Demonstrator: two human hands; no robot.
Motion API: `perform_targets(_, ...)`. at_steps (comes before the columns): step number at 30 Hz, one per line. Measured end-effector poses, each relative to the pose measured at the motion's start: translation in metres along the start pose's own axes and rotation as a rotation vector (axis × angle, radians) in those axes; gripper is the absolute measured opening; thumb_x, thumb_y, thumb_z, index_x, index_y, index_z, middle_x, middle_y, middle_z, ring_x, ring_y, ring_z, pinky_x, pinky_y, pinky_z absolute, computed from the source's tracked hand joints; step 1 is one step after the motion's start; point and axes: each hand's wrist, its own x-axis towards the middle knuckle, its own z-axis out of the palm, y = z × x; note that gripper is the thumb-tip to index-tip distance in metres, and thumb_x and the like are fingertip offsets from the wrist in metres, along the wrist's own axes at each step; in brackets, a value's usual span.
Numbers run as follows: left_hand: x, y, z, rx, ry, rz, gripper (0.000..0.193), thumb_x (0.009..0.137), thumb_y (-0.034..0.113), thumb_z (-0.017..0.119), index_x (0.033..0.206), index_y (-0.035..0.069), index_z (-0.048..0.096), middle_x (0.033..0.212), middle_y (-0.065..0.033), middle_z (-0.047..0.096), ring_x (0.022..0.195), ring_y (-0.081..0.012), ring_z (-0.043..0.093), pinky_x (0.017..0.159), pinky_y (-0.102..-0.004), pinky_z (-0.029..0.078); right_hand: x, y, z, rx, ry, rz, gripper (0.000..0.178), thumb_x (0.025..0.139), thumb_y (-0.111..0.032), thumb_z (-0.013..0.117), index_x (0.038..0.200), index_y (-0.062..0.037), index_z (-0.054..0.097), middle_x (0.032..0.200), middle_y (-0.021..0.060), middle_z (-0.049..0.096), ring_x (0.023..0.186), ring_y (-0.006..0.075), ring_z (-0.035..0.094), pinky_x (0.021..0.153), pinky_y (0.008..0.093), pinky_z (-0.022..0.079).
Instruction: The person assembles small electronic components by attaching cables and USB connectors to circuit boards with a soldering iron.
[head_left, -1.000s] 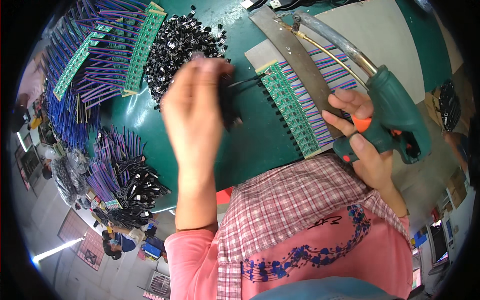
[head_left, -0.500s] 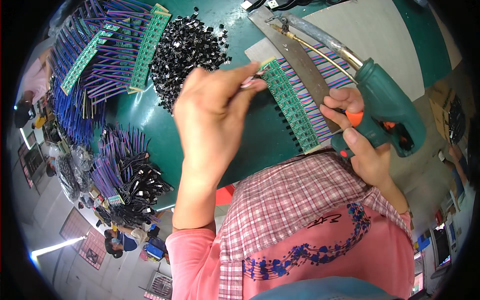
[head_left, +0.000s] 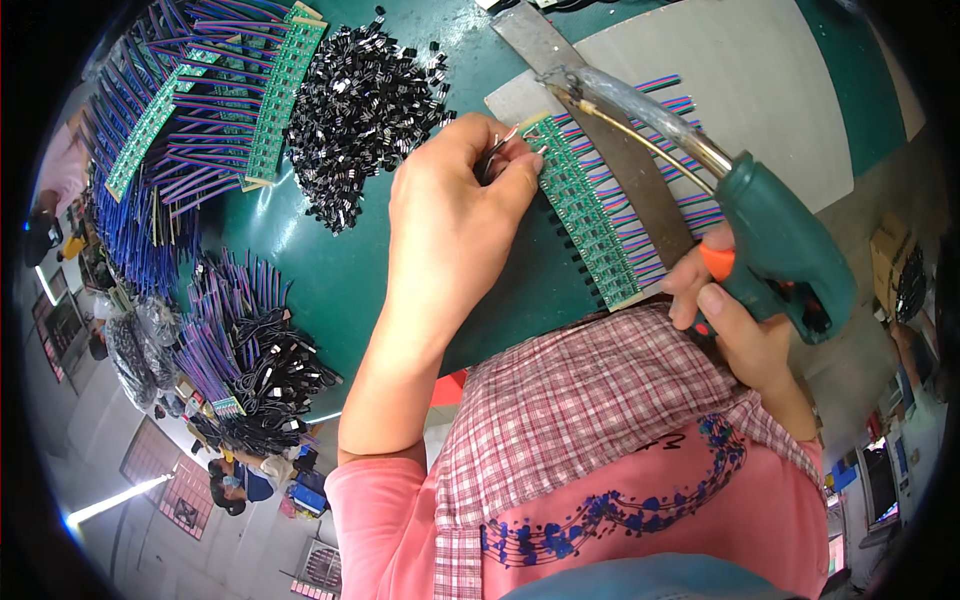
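Note:
My left hand [head_left: 455,215] is closed in a pinch at the far end of a long green circuit board [head_left: 585,215]. Between its fingers is a small black part with thin pale leads [head_left: 494,157], mostly hidden. Striped multicoloured wires [head_left: 612,205] run from the board's right side under a flat metal bar [head_left: 640,175]. Several black pieces line the board's left edge. My right hand [head_left: 735,320] is wrapped round the handle of a green soldering gun [head_left: 790,235] with an orange trigger. Its tip hangs over the bar, a little beyond the board's far end.
A heap of small black parts [head_left: 365,110] lies left of the board. Farther left are wired green boards [head_left: 285,100] and a bundle of wires and black cables [head_left: 265,370]. A pale grey sheet [head_left: 740,90] lies under the wires on the green table [head_left: 330,270].
My left hand has shifted slightly right, and its fingertips are now at the board's far end. The soldering gun's tip has come down and nearer to the board. My right fingers have shifted on the handle.

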Motion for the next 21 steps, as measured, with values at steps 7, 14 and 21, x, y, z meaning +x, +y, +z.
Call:
perform_targets(7,-0.002,-0.003,-0.001,-0.065,-0.084,0.15,0.01,0.081,0.007,0.066,0.081,-0.001,0.059,0.072,0.0022,0.055,0.062,-0.0039,0.046,0.055,-0.0202,0.038,-0.001,-0.004,-0.002,0.061,0.003,0.036,0.038,0.088,-0.004,0.054,0.124,-0.0008,0.042,0.09,0.0154,0.062,0.065,0.011,0.054,0.058,0.0266,0.046)
perform_targets(14,-0.018,-0.006,0.0,-0.212,0.027,0.198,0.014,0.073,0.0,0.07,0.083,0.002,0.061,0.073,-0.0039,0.056,0.066,-0.013,0.048,0.061,-0.0265,0.041,0.055,-0.017,0.045,-0.394,0.119,-0.377,0.03,0.083,0.005,0.062,0.111,-0.0015,0.055,0.091,0.004,0.062,0.074,0.0058,0.054,0.065,0.0209,0.045)
perform_targets(21,-0.017,-0.01,-0.006,-0.269,-0.041,0.328,0.011,0.077,0.001,0.069,0.085,0.002,0.061,0.075,-0.0018,0.054,0.068,-0.0097,0.048,0.062,-0.0234,0.04,0.06,-0.011,0.062,0.04,0.096,-0.176,0.024,0.084,0.002,0.063,0.107,0.0002,0.057,0.088,0.0014,0.06,0.077,0.0046,0.054,0.067,0.02,0.046)
